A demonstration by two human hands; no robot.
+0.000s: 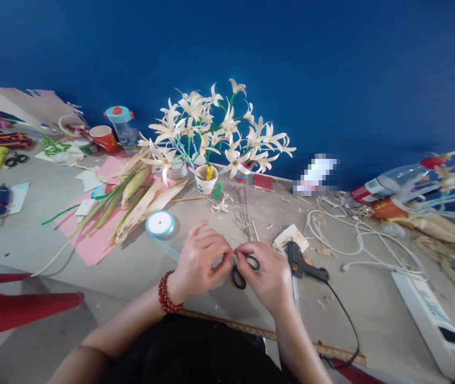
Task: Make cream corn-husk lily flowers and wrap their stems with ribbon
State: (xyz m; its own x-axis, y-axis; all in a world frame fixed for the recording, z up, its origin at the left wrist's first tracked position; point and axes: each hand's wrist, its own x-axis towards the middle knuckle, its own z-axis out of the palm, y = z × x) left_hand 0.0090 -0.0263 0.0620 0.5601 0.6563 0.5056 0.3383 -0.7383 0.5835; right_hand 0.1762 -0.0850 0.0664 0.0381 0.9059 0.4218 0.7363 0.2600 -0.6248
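Note:
Both hands meet over the near edge of the table. My left hand (207, 258), with a red beaded bracelet (166, 293) at its wrist, pinches thumb and forefinger together. Close against it, my right hand (265, 269) pinches too. Whatever lies between the fingertips is too small to make out. Black-handled scissors (238, 278) lie beneath the fingers, partly hidden. A roll of light blue ribbon (160, 224) lies left of my left hand, its loose end trailing toward that hand. To the right of my right hand rests a black hot glue gun (301, 261).
Cream husk-like flowers (227, 125) stand in cups such as a white one (205, 180) near the blue wall. Corn husks (131, 192) lie on pink paper (87, 234) at left. A white cable (361, 245), power strip (427, 320) and plastic bottle (379, 184) are at right.

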